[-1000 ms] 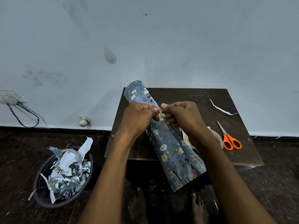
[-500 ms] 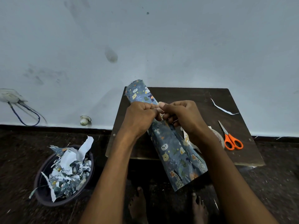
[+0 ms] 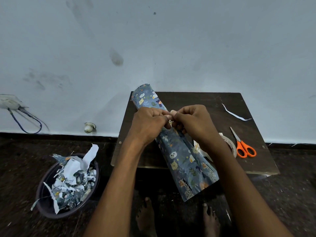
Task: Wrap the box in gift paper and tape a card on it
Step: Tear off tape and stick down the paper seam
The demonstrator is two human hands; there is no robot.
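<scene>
Blue gift paper printed with animals is wrapped into a long tube that lies slanted across the dark table, its near end hanging past the front edge. My left hand and my right hand meet above the middle of the tube, fingers curled, pinching the paper's seam; a small pale bit shows between the fingertips. The box is hidden inside the paper. A white card with gold lettering peeks out beside my right wrist. A tape roll lies behind that wrist.
Orange-handled scissors lie at the table's right. A thin white paper strip sits at the back right. A dark bin full of paper scraps stands on the floor to the left. My bare feet are below the table.
Both hands stay together on the seam and have shifted slightly away along the tube. The tube has barely moved.
</scene>
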